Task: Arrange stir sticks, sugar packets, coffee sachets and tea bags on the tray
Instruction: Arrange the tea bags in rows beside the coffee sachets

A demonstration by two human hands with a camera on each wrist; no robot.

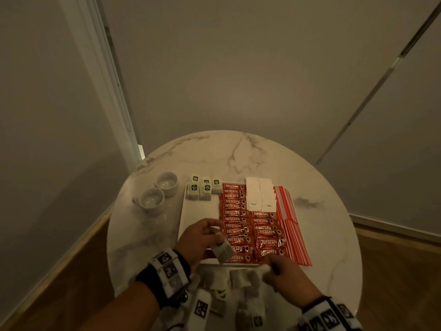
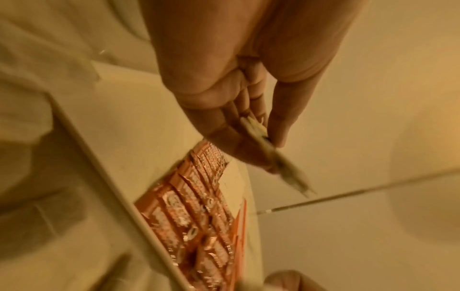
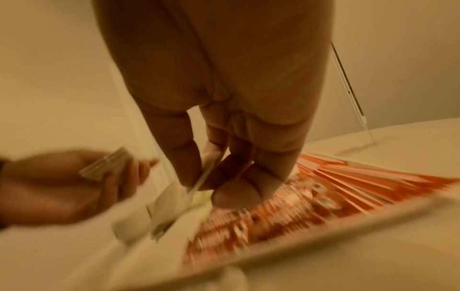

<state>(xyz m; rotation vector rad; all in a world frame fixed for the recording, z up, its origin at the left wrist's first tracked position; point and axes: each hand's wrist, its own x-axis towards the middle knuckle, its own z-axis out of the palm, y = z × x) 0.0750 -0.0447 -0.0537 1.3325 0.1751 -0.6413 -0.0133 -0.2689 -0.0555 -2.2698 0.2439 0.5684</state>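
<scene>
A white tray (image 1: 198,211) on the round marble table holds several tea bags (image 1: 201,188) at its far left, rows of red coffee sachets (image 1: 235,218), white sugar packets (image 1: 260,194) and red-striped stir sticks (image 1: 290,223) along its right edge. My left hand (image 1: 205,237) hovers over the tray's near left part and holds a small stack of tea bags (image 1: 223,252), seen edge-on as tea bags (image 2: 271,151) in the left wrist view. My right hand (image 1: 284,273) pinches one tea bag (image 3: 199,183) just in front of the tray. Loose tea bags (image 1: 241,278) lie on the table near me.
Two small white cups (image 1: 157,192) stand left of the tray. The marble table (image 1: 238,154) is bare at the back, with walls close behind and a wooden floor (image 1: 393,271) around it.
</scene>
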